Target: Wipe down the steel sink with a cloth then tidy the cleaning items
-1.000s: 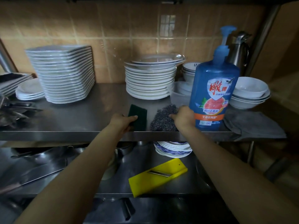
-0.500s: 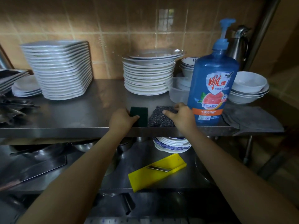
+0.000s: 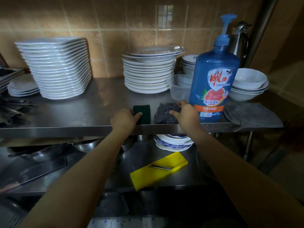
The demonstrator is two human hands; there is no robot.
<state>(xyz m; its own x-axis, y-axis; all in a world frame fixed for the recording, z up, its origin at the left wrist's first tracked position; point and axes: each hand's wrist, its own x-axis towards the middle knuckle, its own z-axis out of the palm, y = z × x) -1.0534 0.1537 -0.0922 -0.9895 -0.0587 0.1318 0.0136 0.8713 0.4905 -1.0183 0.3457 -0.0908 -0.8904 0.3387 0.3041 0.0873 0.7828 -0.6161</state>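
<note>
Head view: left hand (image 3: 124,119) grips a dark green rectangular scouring pad (image 3: 144,111). Right hand (image 3: 187,114) pinches a dark wire-mesh scourer (image 3: 163,114).

Two bare forearms (image 3: 85,170); bare left grip (image 3: 125,119), bare right grip (image 3: 187,115).

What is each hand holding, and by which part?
The left hand pinches the green scouring pad at its near left edge; the right hand grips the steel wool scourer by its right side. Both lie on the shelf.
</note>
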